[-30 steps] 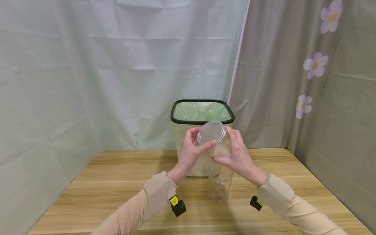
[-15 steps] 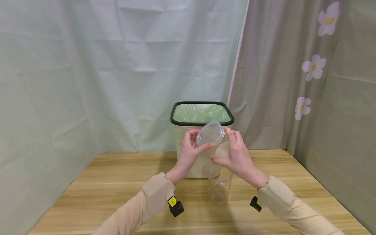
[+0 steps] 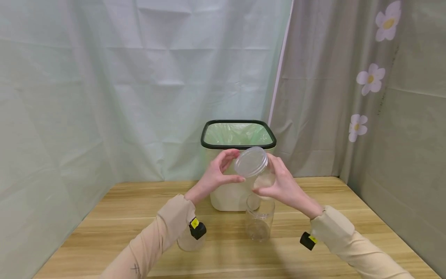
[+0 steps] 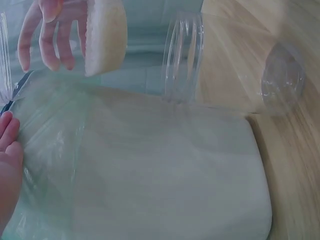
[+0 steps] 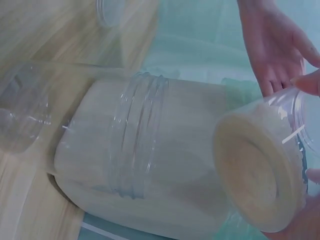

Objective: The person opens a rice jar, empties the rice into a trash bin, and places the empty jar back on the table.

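Note:
My right hand [image 3: 286, 186] holds a clear plastic jar [image 3: 251, 162] tilted above the table, its round ridged end toward my left hand. A pale, grainy-looking layer [image 4: 106, 37] lies in its bottom end; the right wrist view shows that beige base [image 5: 252, 175]. I cannot tell whether a lid covers the ridged end. My left hand [image 3: 213, 175] is close beside that end, with fingers and thumb spread apart and nothing gripped. Below, a second clear jar [image 3: 259, 223] stands upright on the table with its threaded mouth uncovered.
Behind the hands stands a cream bin [image 3: 226, 199] with a dark rim and a green liner [image 3: 238, 134]. A clear round object [image 3: 189, 242] lies on the wooden table [image 3: 125, 217], partly hidden under the left wrist. Curtains enclose the back and sides.
My left hand has loosened from the jar's round end and shifted left, exposing the clear round object under that wrist. My right hand keeps holding the jar at nearly the same place.

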Available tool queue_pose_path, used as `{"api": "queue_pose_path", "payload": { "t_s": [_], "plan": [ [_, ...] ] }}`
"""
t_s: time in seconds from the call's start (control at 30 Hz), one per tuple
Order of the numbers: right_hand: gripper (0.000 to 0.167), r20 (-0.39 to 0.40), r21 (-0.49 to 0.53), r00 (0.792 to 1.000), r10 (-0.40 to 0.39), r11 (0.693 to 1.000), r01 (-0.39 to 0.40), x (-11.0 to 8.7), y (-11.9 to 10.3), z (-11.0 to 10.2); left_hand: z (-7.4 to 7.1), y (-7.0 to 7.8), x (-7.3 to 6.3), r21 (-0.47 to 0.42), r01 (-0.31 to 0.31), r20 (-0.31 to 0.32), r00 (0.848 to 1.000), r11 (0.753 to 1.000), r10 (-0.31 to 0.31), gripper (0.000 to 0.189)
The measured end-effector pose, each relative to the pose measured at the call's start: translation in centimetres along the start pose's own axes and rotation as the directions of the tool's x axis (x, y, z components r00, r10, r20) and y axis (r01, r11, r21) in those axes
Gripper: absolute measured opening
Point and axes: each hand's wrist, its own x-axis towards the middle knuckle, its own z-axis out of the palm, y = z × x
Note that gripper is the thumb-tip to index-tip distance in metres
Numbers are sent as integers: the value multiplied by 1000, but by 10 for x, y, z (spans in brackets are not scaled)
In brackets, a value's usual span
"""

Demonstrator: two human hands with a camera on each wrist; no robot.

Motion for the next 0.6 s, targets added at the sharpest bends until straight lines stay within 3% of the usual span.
{"api": "queue_pose_path", "payload": {
  "t_s": [0.3, 0.6],
  "plan": [
    [93, 46, 34, 999, 3, 999, -5, 1, 0, 3, 3, 27, -1, -33, 20, 67, 998, 999, -17, 67],
    [93, 5, -14, 999, -42, 999, 42, 1, -1, 3, 10, 32, -3, 4, 37, 13, 999, 999, -37, 63]
  ]
}}
